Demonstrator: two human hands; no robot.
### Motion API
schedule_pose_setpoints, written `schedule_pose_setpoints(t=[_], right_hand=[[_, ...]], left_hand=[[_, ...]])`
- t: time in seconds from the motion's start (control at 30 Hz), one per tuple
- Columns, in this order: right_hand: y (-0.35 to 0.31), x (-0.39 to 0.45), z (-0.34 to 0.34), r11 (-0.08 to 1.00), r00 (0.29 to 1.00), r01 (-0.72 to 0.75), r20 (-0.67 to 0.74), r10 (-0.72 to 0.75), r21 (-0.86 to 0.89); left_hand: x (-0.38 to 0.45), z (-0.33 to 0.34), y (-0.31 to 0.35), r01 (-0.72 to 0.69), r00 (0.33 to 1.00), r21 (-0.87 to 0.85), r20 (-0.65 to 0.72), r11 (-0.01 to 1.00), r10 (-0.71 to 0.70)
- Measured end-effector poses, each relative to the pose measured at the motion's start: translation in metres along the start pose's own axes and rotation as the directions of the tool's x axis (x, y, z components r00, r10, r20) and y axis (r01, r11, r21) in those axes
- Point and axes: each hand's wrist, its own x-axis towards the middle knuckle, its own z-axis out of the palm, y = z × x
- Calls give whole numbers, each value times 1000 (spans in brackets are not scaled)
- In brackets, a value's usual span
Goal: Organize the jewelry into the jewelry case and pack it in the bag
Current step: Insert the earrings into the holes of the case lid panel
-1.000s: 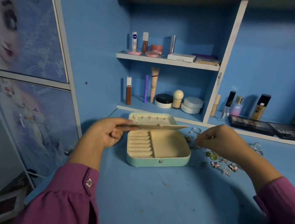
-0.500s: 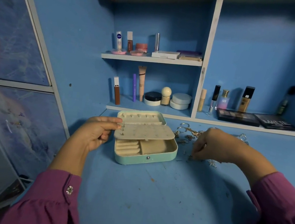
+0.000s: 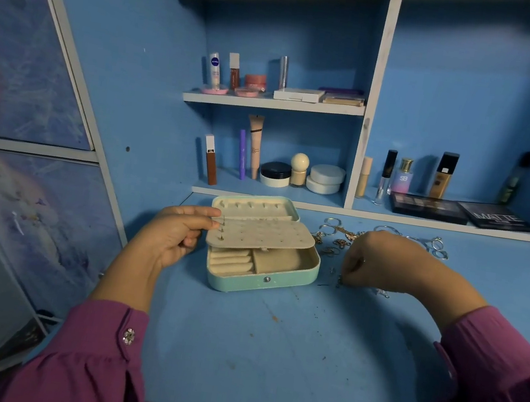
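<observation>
A mint-green jewelry case (image 3: pixel 262 284) lies open on the blue desk, with cream ring rolls and a square compartment inside. Its cream earring panel (image 3: pixel 260 237), full of small holes, hangs tilted over the tray. My left hand (image 3: pixel 177 234) pinches the panel's left edge between thumb and fingers. To the right of the case, my right hand (image 3: pixel 374 260) is curled down on the desk and pinches a small jewelry piece (image 3: pixel 339 281). Loose jewelry (image 3: pixel 340 237), gold pieces and silver rings, lies scattered behind that hand. No bag is in view.
Cosmetics fill the shelves behind: tubes, jars (image 3: pixel 324 178), bottles and two dark palettes (image 3: pixel 428 206) on the ledge. A printed cabinet door (image 3: pixel 30 65) stands at the left. Silver hoops (image 3: pixel 434 246) lie at the desk's far right.
The earring panel has swung from nearly edge-on to tilted flat over the tray. My right hand moved down from the jewelry pile onto the desk close to the case.
</observation>
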Motion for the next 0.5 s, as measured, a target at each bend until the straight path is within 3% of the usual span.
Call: schedule_pose_setpoints(t=[0.5], right_hand=[[-4, -2, -1, 996, 1000, 18, 4, -18, -87]], left_hand=[[-1, 0, 1, 12, 1000, -19, 11, 1000, -11]])
